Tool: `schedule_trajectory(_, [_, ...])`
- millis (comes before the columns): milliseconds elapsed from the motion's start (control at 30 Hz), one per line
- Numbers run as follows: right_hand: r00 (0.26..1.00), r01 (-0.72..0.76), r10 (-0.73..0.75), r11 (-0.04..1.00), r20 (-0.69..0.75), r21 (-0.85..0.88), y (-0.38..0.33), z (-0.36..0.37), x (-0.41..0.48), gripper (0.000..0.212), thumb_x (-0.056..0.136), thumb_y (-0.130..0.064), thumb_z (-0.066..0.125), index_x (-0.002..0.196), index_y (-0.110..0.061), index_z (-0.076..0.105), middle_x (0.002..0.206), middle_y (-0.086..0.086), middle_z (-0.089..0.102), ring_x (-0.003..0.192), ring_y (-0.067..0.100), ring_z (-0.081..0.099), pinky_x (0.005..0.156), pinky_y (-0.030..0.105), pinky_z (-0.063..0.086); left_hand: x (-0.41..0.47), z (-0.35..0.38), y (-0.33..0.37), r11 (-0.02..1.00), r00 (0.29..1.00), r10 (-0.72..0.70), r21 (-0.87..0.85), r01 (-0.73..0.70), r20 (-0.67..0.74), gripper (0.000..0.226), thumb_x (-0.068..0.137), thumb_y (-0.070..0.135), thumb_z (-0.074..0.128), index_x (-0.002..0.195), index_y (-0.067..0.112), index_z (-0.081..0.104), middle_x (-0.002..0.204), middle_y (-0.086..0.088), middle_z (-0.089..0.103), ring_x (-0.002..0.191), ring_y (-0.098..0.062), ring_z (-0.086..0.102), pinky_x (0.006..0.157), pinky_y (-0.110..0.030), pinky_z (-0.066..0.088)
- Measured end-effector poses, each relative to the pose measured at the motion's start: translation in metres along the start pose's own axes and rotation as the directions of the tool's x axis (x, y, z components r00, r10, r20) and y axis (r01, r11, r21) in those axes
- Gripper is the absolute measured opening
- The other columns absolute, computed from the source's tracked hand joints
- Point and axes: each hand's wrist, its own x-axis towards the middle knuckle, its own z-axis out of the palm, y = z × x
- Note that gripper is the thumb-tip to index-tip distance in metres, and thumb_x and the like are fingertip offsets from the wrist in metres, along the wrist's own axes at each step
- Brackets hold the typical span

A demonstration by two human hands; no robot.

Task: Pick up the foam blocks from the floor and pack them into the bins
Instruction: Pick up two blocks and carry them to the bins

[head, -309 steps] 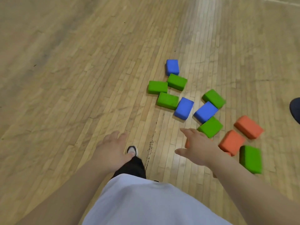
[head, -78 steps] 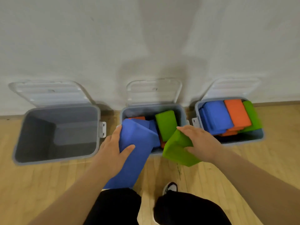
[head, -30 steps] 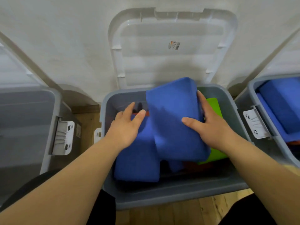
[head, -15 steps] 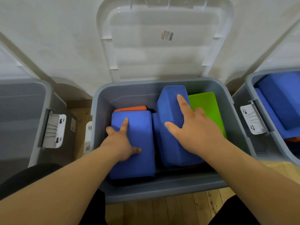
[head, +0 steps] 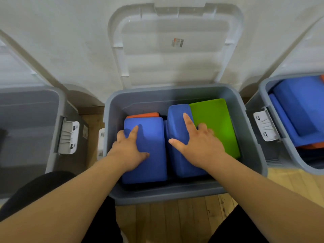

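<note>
Head view: flat, open left hand (head: 130,151) and right hand (head: 198,146) press blue blocks (head: 150,165) into the 12 o'clock bin (head: 166,197); even pressure should level them.

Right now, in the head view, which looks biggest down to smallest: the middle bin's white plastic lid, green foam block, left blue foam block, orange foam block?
Largest: white plastic lid.
Next: left blue foam block and green foam block, look alike, both partly hidden.
Smallest: orange foam block, only a sliver shows.
</note>
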Motion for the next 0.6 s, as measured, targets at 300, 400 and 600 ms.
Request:
schedule_trajectory(300, [0.986,-0.019,0.013,0.999,0.164,0.033,-0.021,-0.183,-0.167,0.091,0.089,-0.078,0.045,0.161,-0.041,0.004,0.171,0.005,-0.001,0.156,0.035,0.004,0.124,0.053,0.018,-0.229,-0.159,0.042,0.948,0.977,0.196,0.271,-0.166,-0.087,0.098,0.089,0.074,0.051,0.161,0.036,-0.004,0.169,-0.010,0.002,0.154,-0.031,0.011,0.120,-0.048,0.028])
schedule_trajectory(400, [0.981,-0.052,0.038,0.996,0.192,0.068,-0.035,-0.262,-0.241,0.090,0.089,-0.077,0.045,0.161,-0.041,0.006,0.171,0.005,0.001,0.157,0.033,0.004,0.125,0.052,0.015,-0.316,-0.232,0.067,0.933,0.973,0.219,0.307,-0.186,-0.078,0.097,0.089,0.074,0.048,0.161,0.036,-0.004,0.169,-0.009,0.004,0.155,-0.033,0.009,0.123,-0.049,0.023])
schedule_trajectory(600, [0.972,-0.169,0.139,0.973,0.188,0.157,-0.064,-0.350,-0.369,0.086,0.091,-0.073,0.047,0.161,-0.038,0.012,0.171,0.004,0.006,0.157,0.030,0.006,0.124,0.050,0.016,-0.430,-0.324,0.092,0.844,0.930,0.365,0.436,-0.313,-0.040,0.093,0.091,0.075,0.043,0.161,0.034,-0.004,0.169,-0.008,0.006,0.155,-0.031,0.009,0.124,-0.048,0.016])
